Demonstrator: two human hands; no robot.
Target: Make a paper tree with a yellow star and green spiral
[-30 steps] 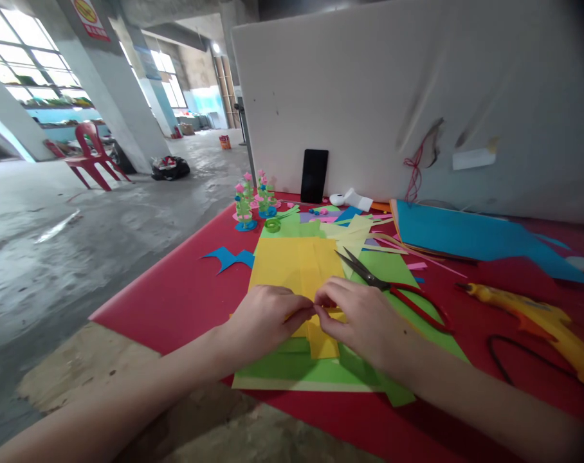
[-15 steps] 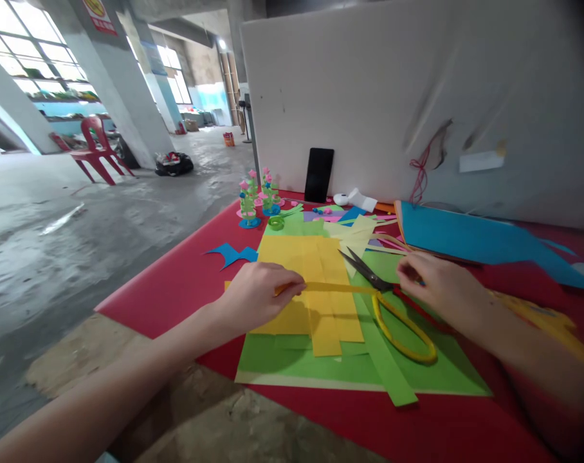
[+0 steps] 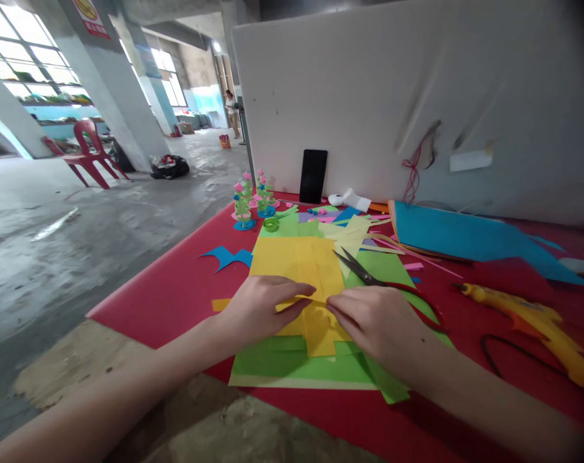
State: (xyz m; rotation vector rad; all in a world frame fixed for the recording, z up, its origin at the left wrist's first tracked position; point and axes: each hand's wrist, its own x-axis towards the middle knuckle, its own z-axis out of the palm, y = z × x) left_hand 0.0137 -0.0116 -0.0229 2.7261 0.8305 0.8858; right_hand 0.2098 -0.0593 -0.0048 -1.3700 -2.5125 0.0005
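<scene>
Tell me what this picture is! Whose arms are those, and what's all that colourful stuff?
The camera sits on a person's head and looks down, so the arms you see are that person's own. The left hand and the right hand meet over yellow paper and pinch a thin yellow paper strip between them. Under the yellow paper lies a green sheet, all on a red table. Red-handled scissors lie beside the right hand. Farther right is a yellow glue gun. At the back are blue paper, small paper flowers and a black phone leaning on a white board.
</scene>
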